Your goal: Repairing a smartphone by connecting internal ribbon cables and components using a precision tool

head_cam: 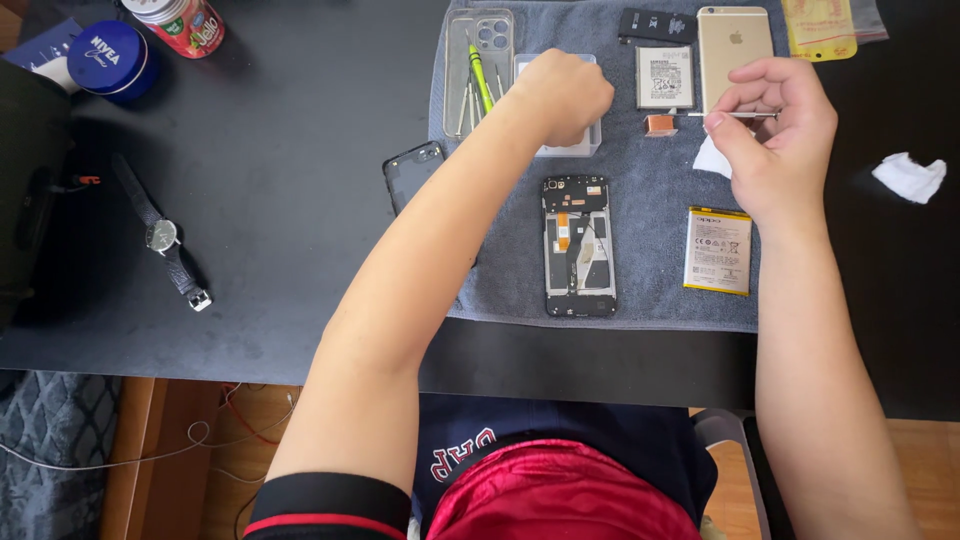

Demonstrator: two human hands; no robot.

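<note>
The opened phone, back cover off, lies on the grey towel near the person, roughly centre, long axis running near-to-far. Both hands sit beyond it at the far side. The left hand is nearer to it, almost straight past its far end; the right hand is off to the right and further.

Left hand: curled into a loose fist, knuckles up, resting over a small clear plastic box. Can't tell if the fingers pinch anything inside.

Right hand: closed in a pinch on thin metal tweezers, held roughly level w/ tips pointing left toward a small copper-coloured part. A white scrap of tissue shows just below the fingers.

Packages & labels: flat battery w/ white label and yellow edge right of the phone; white-labelled battery far centre; black battery beyond it; gold phone, back up, at far right. Yellow-and-red sachet at far right corner. Clear phone case holding a green-handled screwdriver left of the fist. Dark back cover at the towel's left edge.

Off the towel: wristwatch on the black table, round blue tin and red jar far left, crumpled tissue right.
</note>
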